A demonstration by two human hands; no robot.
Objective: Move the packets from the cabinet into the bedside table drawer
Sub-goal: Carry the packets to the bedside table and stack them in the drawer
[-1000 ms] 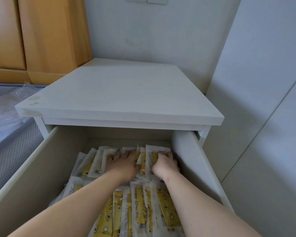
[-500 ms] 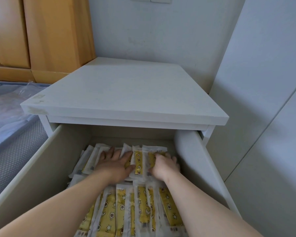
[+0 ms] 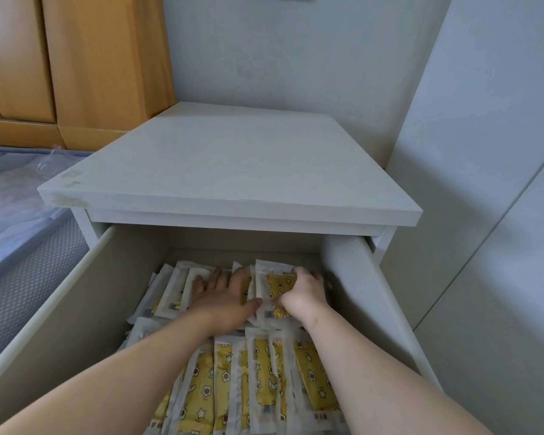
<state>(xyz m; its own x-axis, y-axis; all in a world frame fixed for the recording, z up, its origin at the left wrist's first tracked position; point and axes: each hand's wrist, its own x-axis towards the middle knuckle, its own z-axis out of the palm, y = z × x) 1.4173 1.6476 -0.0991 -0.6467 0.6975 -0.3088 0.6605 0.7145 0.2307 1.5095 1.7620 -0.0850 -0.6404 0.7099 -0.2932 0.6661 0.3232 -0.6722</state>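
The bedside table drawer (image 3: 76,296) stands pulled out, filled with several white-and-yellow packets (image 3: 264,387) in a near row and a far row. Both my hands are down in the far row. My left hand (image 3: 223,296) lies flat with spread fingers on the packets at the middle. My right hand (image 3: 302,293) curls its fingers over the far edge of a small stack of packets (image 3: 277,285) near the drawer's right wall, thumb at the stack's near end.
The white bedside table top (image 3: 233,171) overhangs the back of the drawer. A white cabinet wall (image 3: 484,215) rises close on the right. A mattress in plastic (image 3: 13,196) lies at the left, wooden wardrobe doors (image 3: 76,58) behind it.
Both hands have shifted the far packets slightly and my right hand's fingers have curled round the rightmost stack. The camera has moved a little closer and to the left.
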